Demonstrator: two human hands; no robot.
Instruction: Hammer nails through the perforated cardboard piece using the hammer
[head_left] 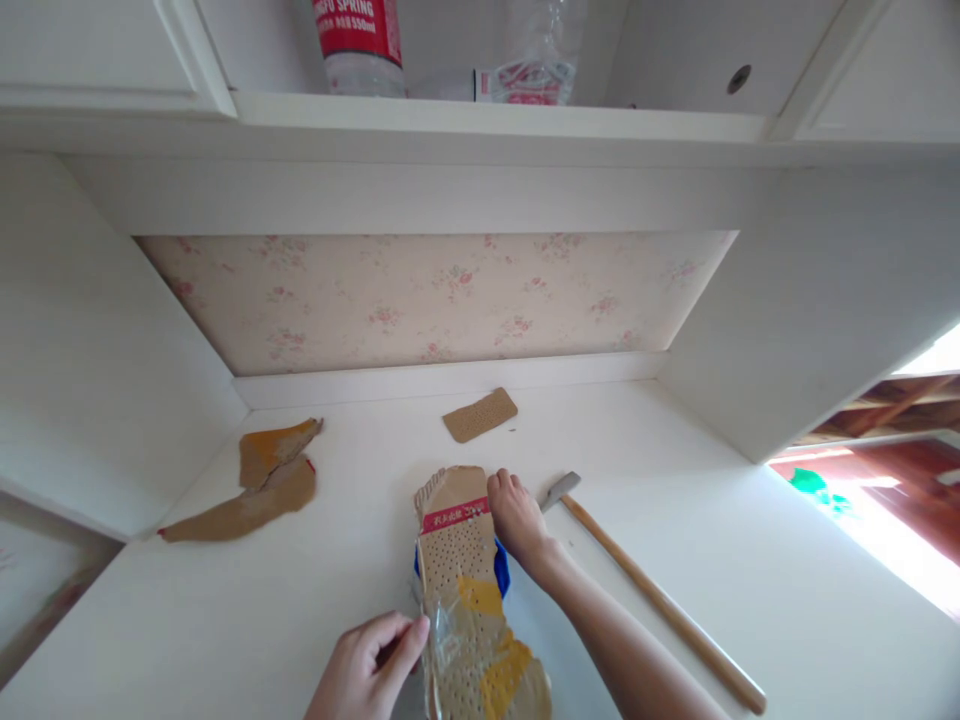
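A long piece of brown cardboard [457, 555], punched with many small holes, extends toward me. It carries a red printed strip, patches of yellow tape and some clear tape, and its edges are torn. Thumb and curled fingers of my left hand [375, 660] pinch its left edge. My right hand [517, 515] is closed on the upper right edge, its fingertips partly hidden. Beneath the cardboard, a blue object [502, 568] shows on both sides; most of it is covered. A hammer [645, 585] with a wooden handle lies just right of my right hand.
Torn cardboard scraps [274, 490] lie on the white desktop [360, 450] at left. A small perforated cardboard piece [481, 415] rests near the back. Overhead, a shelf [495, 118] holds plastic bottles [361, 45]. White side panels [810, 270] flank the desktop.
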